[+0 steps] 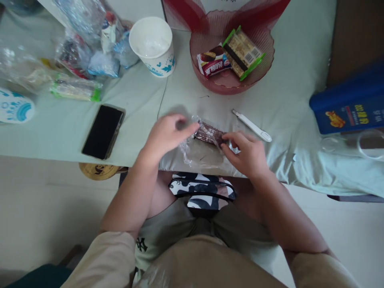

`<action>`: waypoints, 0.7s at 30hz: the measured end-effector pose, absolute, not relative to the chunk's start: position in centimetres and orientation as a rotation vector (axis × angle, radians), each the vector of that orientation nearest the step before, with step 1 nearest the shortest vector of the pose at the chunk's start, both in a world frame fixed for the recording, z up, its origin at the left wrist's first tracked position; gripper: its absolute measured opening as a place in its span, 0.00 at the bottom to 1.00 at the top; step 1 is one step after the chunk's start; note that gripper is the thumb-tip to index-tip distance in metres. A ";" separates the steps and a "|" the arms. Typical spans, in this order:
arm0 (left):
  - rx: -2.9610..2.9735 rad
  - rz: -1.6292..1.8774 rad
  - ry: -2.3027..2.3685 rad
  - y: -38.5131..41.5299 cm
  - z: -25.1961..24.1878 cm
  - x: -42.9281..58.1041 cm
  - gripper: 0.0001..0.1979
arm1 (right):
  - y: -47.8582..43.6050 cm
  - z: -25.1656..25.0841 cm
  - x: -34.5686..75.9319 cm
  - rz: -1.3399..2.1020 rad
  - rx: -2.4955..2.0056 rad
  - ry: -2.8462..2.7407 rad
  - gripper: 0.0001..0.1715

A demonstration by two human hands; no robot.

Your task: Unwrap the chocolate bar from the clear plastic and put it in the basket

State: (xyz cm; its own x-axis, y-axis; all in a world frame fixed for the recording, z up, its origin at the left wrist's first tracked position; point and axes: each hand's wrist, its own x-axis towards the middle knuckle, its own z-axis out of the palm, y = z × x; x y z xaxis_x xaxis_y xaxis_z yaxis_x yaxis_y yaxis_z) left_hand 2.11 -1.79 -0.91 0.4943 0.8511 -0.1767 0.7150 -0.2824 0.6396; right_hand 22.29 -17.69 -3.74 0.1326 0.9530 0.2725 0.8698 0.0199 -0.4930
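Observation:
A small brown snack packet [210,133] lies near the table's front edge, with a crinkled clear plastic bag [192,154] over and around it. At the packet's left end is my left hand [168,134], its thumb stretched along the plastic and its index finger curled; the other fingertips are hidden. My right hand [247,154] pinches the right end of the packet between thumb and index finger, with some plastic there too. Just beyond my right hand lies a white utility knife [252,125].
A pink bowl [232,86] holds two wrapped snacks [243,54]. Left of it stand a paper cup [153,48], bagged snacks [103,62] and a black phone [103,132]. A blue package [348,106] and a clear cup [354,144] are at the right.

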 end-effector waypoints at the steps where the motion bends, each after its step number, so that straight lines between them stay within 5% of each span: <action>1: 2.138 0.136 1.255 -2.5 -0.6 2.1 0.28 | -17.5 -4.0 21.6 0.128 -1.876 -1.731 0.12; 4: 2.278 -0.092 1.181 -4.1 -0.1 2.3 0.28 | -16.7 -4.8 20.3 0.099 -1.896 -1.824 0.19; 8: 2.253 -0.080 0.957 -4.3 -0.8 2.7 0.10 | -16.0 -5.6 20.4 0.132 -2.009 -1.807 0.31; 14: 1.607 0.199 0.711 -3.4 -1.5 3.1 0.13 | -15.4 -5.8 20.8 0.292 -2.006 -1.658 0.29; 21: 0.934 0.440 0.763 -3.2 -0.9 4.1 0.15 | -15.9 -5.4 20.6 1.001 -1.574 -0.945 0.27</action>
State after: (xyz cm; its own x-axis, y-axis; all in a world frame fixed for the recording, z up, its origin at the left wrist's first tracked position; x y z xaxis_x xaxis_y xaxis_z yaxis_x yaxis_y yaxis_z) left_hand 4.08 -3.21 -0.94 0.6624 0.6388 -0.3914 -0.0187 0.5364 0.8438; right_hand 20.63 -15.93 -5.42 0.3516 0.9245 -0.1472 0.0937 -0.1912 -0.9771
